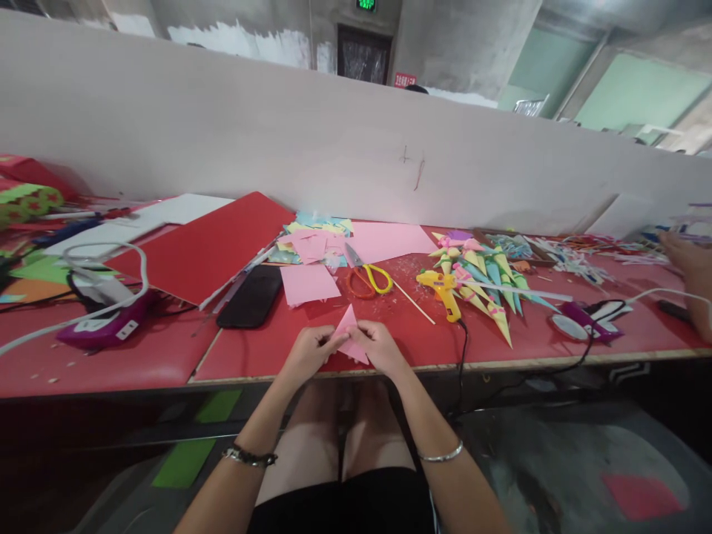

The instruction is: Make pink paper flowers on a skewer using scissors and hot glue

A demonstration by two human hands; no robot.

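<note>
Between my two hands, over the front edge of the red table, is a pink sheet of paper (pixel 345 320) folded to a triangle with one point up. My left hand (pixel 313 348) pinches its left side, and my right hand (pixel 380 345) grips its right side. The fingers partly cover the lower half of the paper. Just beyond lie a flat pink paper square (pixel 309 284) and scissors (pixel 369 280) with one orange and one yellow handle. A thin wooden stick (pixel 414 302) rests to the right of the scissors.
A yellow glue gun (pixel 443 291) lies at right, its cord hanging over the edge, against a pile of colored paper cones (pixel 489 282). At left are a black phone (pixel 250 297), red card (pixel 214 248) and a purple power strip (pixel 105 322). Another person's hand (pixel 690 263) is at far right.
</note>
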